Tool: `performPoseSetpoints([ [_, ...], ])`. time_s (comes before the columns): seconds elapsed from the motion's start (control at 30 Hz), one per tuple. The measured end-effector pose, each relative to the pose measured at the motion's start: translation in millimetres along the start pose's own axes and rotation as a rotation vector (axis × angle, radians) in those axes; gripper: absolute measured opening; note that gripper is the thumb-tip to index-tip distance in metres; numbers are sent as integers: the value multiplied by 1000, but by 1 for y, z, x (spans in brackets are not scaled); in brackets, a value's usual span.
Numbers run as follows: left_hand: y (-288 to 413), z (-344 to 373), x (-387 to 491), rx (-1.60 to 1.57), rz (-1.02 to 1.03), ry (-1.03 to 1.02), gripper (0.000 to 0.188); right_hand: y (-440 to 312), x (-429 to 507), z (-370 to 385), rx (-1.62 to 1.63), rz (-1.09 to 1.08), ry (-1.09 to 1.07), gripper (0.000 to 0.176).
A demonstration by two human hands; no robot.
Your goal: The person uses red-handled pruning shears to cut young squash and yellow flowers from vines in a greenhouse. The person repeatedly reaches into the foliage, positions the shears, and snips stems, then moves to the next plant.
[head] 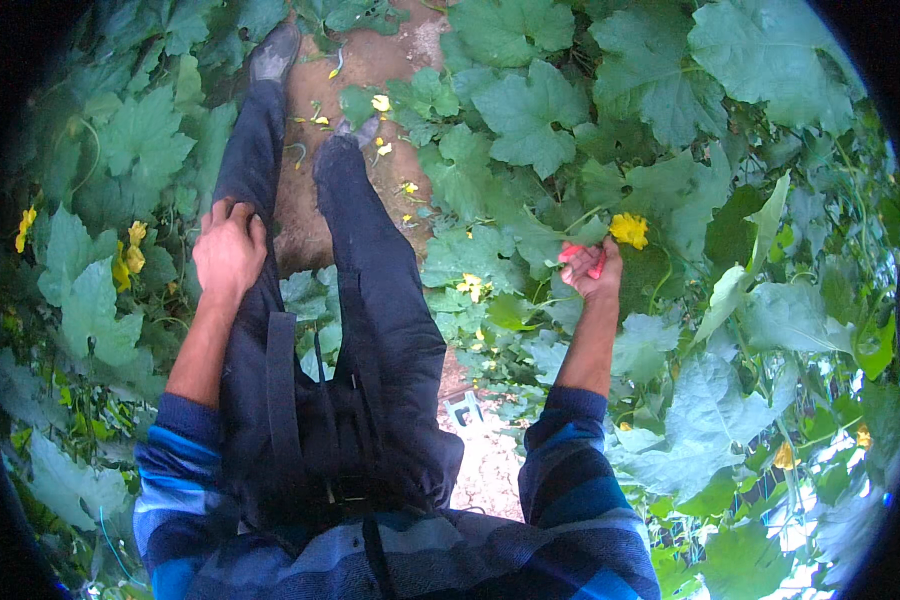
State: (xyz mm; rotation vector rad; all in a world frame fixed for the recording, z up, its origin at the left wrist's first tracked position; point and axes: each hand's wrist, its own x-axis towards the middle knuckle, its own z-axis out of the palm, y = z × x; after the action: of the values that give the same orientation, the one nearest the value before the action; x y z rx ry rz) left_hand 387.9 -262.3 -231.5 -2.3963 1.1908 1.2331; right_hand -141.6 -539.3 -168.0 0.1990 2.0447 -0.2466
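My left hand point(229, 247) rests on the thigh of my dark trousers point(247, 150), holding nothing that I can see. Out to the right, my right hand point(594, 268) is closed around a small red-orange object point(570, 253); its kind cannot be told, as the fingers cover most of it. A yellow flower point(629, 230) touches or nearly touches the fingertips of that hand. Large lobed green leaves point(540, 120) of a climbing vine surround the hand.
Dense vines stand on both sides, with yellow flowers point(135, 259) at the left. Fallen blossoms point(381, 103) lie on the bare soil path point(307, 187) around my shoes. A pale plastic-looking object point(463, 411) is on the ground beside my hip.
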Motion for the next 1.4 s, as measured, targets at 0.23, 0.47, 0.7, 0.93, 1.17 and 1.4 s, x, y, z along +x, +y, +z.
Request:
performPoseSetpoints([
  [0.23,-1,-2,-1,-24,-4,-12,25,14,15,-15,27,-8,-245,55],
  [0.47,-2,-3,-1,-15,11,4,24,-4,69,-20,144,-206,-138,46],
  [0.7,-2,-4,0,-13,12,20,23,0,127,-44,13,-498,-214,33],
  [0.93,3,-9,3,-6,18,14,23,27,117,-63,-8,-328,-140,30],
  [1.17,4,-13,3,-11,-3,-13,23,25,68,-21,68,-7,-249,32],
  [1.4,3,-7,3,-33,6,11,23,15,112,-12,195,141,-280,40],
])
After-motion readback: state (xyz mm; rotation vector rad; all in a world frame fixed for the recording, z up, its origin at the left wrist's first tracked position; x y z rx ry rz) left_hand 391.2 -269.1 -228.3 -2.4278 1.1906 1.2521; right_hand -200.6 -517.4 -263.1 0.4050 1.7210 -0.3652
